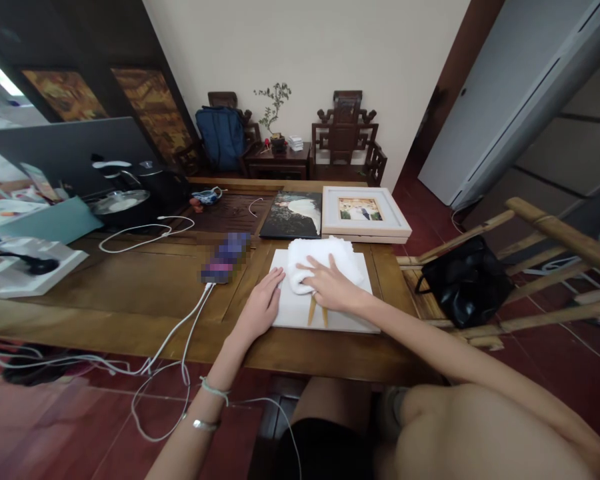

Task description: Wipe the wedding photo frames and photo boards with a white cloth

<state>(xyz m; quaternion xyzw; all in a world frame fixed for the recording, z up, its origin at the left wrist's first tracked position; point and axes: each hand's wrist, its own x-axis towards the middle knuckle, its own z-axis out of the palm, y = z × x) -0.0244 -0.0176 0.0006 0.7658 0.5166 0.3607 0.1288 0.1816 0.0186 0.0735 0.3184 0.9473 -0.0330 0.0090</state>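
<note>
Where the wooden surface [145, 287] begins at far left: a white box [27, 270] with a dark item lying on it, then a teal folder [55, 220] behind, leaning against a grey screen [65, 150]. Further right, a dark pot with a glass lid [120, 200] and a looped white cable [140, 237] just in front. More white cables [180, 333] trailing off the near edge down toward the red floor [55, 413]. Near the middle, a blurred purple object [226, 257], plugged at its near end.

Next, left hand [261, 305], open and flat, fingers resting on the left edge of a white board [300, 310]; two thin bracelets on that wrist. Right hand [333, 285], open too, palm down, fingers spread and pressing on a white cloth [320, 260] bunched on the far half of the board. Two thin wooden sticks [317, 312] poking out from under the right hand toward the near edge, lying on the board.

Behind the board, a dark picture [293, 215] and, touching its right side, a white photo frame [365, 213]. Off the right edge of the surface, a black bag [465, 280] sitting on a bamboo rack [545, 267]. Against the back wall, carved dark chairs [347, 137], a blue backpack [221, 137] and a small potted plant [276, 113].
</note>
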